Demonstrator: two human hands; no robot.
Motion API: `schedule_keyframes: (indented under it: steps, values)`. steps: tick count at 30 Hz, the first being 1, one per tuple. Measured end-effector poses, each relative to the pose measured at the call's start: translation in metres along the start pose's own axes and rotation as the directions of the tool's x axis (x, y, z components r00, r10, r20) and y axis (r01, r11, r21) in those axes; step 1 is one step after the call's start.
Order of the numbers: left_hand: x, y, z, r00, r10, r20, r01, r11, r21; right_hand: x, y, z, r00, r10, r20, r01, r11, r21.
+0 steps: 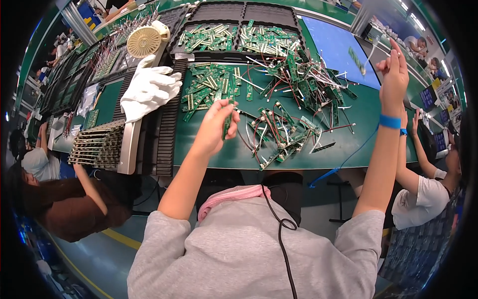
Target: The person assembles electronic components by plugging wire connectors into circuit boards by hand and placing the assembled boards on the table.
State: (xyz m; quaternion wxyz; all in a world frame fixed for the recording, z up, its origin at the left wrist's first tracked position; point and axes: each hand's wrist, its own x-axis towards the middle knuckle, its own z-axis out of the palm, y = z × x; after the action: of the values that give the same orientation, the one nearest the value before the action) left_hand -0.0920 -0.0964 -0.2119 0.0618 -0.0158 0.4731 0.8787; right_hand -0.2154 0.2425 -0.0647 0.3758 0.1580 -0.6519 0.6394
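My left hand [215, 128] is closed around a narrow green circuit board strip [227, 125], just over the table's near side. Raised at the right is my right hand [395, 74], with one finger stretched up and the others bent. A thin white wire [374, 46] arches from its fingers to a green board strip [356, 61] over the blue mat [323, 42]; whether that strip rests on the mat is hard to tell. Between my hands lie a tangled heap of wired boards [311, 82] and a smaller wired pile [284, 132]. Loose bare strips [211, 84] lie beyond my left hand.
Black trays [211, 11] with many strips stand at the back. Left are a white glove [151, 89], a cream fan [144, 41] and stacked boards [97, 144]. A blue cord [343, 167] runs from my right wristband [390, 122]. Other people sit on both sides.
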Motion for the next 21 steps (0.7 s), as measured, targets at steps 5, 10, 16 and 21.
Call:
schedule_keyframes:
  steps: [5, 10, 16, 21]
  values:
    - [-0.024, -0.007, 0.021, 0.970, -0.039, 0.238, 0.035, 0.999, 0.019, -0.088, -0.057, 0.018, 0.893, 0.289, 0.346, -0.348, 0.930, 0.122]
    - [-0.044, -0.011, 0.056, 0.942, -0.077, 0.326, 0.060, 0.996, 0.063, -0.186, -0.080, 0.028, 0.643, 0.522, 0.560, -0.548, 0.825, -0.139]
    - [-0.058, -0.017, 0.071, 0.951, -0.129, 0.280, 0.097, 0.987, 0.127, -0.228, -0.058, 0.039, 0.697, 0.493, 0.520, -0.577, 0.817, 0.000]
    - [-0.064, -0.023, 0.073, 0.956, 0.144, 0.256, -0.251, 0.853, 0.457, -0.226, -0.063, 0.039, 0.760, 0.400, 0.513, -0.334, 0.917, -0.220]
